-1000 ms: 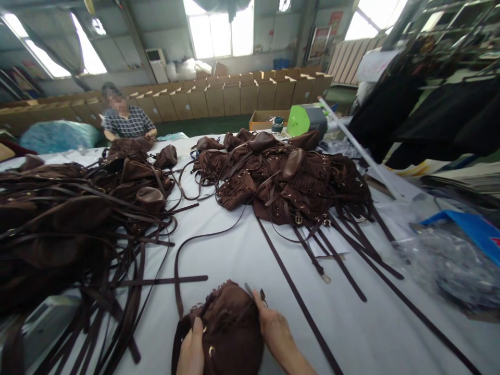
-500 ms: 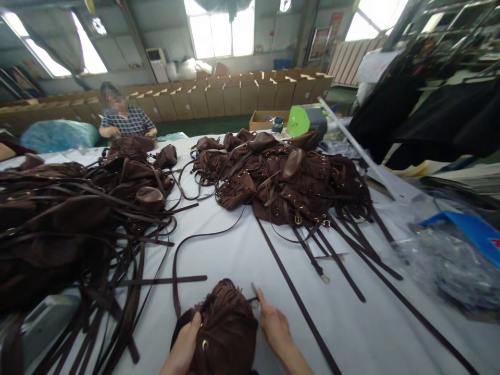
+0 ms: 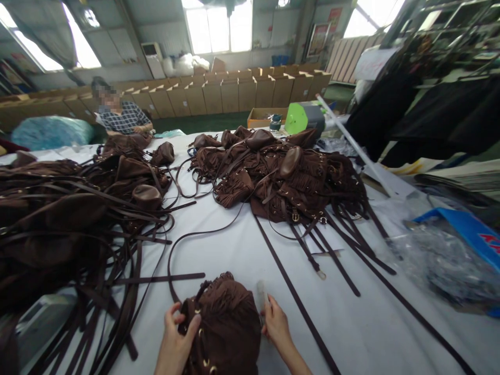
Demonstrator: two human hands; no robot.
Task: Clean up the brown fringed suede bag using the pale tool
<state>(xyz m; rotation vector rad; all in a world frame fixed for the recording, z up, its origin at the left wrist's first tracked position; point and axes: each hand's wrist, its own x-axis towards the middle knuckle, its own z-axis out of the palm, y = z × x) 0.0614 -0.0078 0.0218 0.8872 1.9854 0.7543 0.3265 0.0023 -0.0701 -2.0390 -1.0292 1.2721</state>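
A dark brown fringed bag (image 3: pixel 230 325) with gold eyelets and a strap threaded through them lies in front of me at the near edge of the table. My left hand (image 3: pixel 177 330) grips its left side, thumb on top by the eyelets and fingers curled at the edge. Beside the bag's right side, my right hand (image 3: pixel 275 320) is closed round a slim, pale tool (image 3: pixel 262 291) that points away from me. Blur hides exactly what kind of tool it is. The right fingers come close to the bag; whether they touch it I cannot tell.
Heaps of similar brown bags (image 3: pixel 289 177) and straps (image 3: pixel 128 291) spread across the white table (image 3: pixel 219 255). At right lie clear plastic bags (image 3: pixel 453 271). A green-and-grey machine (image 3: pixel 302 119) stands behind. Across the table sits a person (image 3: pixel 125 117), with cardboard boxes (image 3: pixel 230 96) beyond.
The bag has turned, showing more of its eyelets and strap. My left fingers have shifted onto its edge. My right hand has moved slightly right, and the tool now points more upright.
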